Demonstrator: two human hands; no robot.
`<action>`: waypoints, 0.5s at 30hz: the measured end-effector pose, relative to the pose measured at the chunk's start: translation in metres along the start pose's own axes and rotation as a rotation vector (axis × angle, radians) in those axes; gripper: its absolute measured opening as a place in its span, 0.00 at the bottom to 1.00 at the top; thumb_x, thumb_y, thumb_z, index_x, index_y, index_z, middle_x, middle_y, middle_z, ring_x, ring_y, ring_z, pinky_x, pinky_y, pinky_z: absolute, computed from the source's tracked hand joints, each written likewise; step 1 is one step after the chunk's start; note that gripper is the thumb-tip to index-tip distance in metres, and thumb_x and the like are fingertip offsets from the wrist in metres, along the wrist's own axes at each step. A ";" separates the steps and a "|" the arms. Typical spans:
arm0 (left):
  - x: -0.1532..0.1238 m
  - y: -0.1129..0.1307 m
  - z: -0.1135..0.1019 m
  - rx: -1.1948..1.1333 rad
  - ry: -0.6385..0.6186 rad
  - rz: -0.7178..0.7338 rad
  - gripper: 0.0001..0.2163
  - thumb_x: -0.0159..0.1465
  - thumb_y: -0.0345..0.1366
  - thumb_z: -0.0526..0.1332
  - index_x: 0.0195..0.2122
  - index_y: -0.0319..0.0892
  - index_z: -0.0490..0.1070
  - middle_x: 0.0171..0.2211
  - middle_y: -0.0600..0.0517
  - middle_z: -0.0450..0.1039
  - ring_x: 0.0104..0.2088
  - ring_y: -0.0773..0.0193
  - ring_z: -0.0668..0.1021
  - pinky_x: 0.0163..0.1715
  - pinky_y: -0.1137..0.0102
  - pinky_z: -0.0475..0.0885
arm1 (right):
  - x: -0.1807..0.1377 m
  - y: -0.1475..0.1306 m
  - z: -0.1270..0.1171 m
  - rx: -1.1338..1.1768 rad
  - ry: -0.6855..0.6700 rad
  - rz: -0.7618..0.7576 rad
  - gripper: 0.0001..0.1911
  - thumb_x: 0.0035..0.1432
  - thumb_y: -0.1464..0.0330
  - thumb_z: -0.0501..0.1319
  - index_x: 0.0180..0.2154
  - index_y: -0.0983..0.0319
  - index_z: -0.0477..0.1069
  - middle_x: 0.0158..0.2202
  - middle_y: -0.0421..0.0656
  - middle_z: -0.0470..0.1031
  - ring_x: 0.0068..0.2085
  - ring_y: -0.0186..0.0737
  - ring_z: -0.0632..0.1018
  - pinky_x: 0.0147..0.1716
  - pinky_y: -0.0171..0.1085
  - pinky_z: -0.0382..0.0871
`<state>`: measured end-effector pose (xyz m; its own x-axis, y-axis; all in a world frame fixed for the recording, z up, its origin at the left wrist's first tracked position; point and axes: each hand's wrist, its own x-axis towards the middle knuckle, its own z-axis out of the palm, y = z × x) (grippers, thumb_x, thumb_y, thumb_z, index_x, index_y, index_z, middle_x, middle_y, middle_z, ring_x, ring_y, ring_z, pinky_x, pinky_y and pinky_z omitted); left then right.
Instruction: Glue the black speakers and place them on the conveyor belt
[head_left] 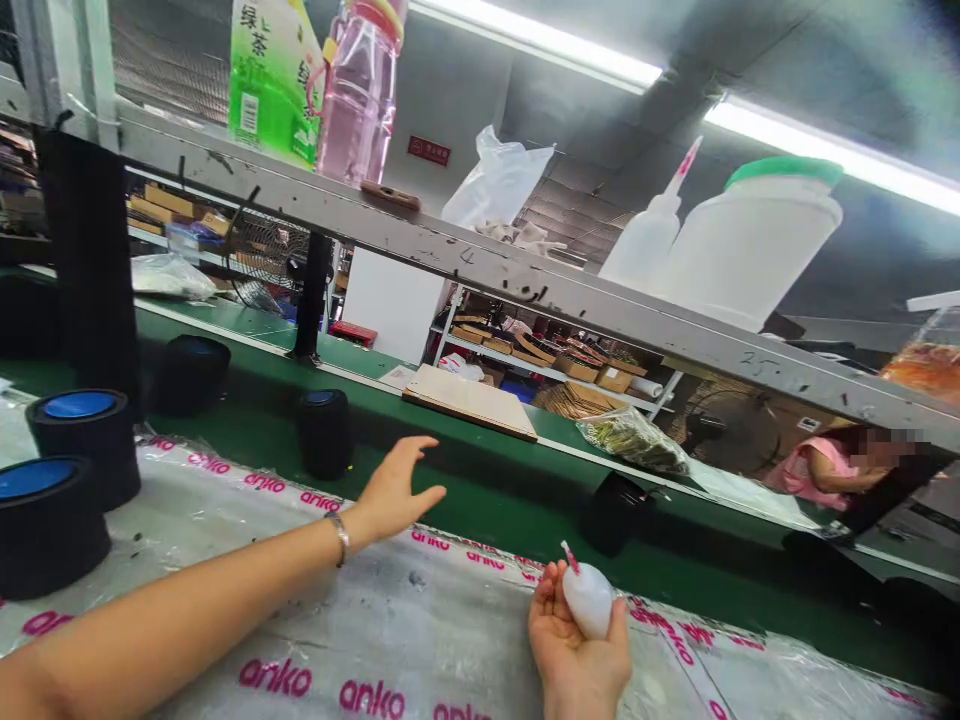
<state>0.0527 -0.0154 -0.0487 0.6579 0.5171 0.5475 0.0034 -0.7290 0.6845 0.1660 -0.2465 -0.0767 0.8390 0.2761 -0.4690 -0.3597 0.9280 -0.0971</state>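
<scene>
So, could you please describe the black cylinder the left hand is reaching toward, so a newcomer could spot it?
Find the green belt beyond the plastic sheet. The cylinder stands upright on it, just past the open left hand. Unlike the bigger blue-topped ones at far left, it is small and stands alone.

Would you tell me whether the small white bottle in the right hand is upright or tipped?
Roughly upright: the small white bottle in the right hand has its nozzle pointing up.

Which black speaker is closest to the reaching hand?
The small speaker standing on the green belt, just left of the open left hand. The blue-topped ones sit farther left.
</scene>
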 end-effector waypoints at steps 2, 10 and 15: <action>0.008 0.004 0.039 0.014 -0.155 0.042 0.24 0.54 0.39 0.63 0.52 0.46 0.62 0.53 0.49 0.65 0.52 0.58 0.72 0.54 0.63 0.68 | 0.000 -0.004 0.002 0.028 -0.004 -0.013 0.23 0.85 0.57 0.50 0.58 0.73 0.62 0.45 0.54 0.54 0.45 0.49 0.63 0.47 0.42 0.65; 0.065 0.027 0.196 0.075 -0.570 -0.014 0.44 0.40 0.49 0.72 0.57 0.41 0.59 0.56 0.41 0.65 0.56 0.46 0.70 0.57 0.56 0.65 | -0.005 -0.017 0.006 0.065 -0.041 -0.047 0.20 0.85 0.57 0.48 0.62 0.67 0.60 0.46 0.52 0.55 0.42 0.48 0.65 0.38 0.37 0.67; 0.090 0.054 0.275 0.043 -0.637 -0.111 0.57 0.35 0.55 0.72 0.63 0.38 0.48 0.61 0.36 0.58 0.61 0.42 0.65 0.60 0.58 0.62 | -0.002 -0.015 0.006 0.045 0.005 -0.020 0.22 0.84 0.52 0.47 0.61 0.63 0.60 0.44 0.50 0.56 0.35 0.45 0.65 0.30 0.33 0.62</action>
<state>0.3186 -0.1316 -0.0949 0.9699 0.2326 0.0722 0.1189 -0.7108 0.6933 0.1727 -0.2591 -0.0689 0.8435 0.2566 -0.4719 -0.3244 0.9436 -0.0668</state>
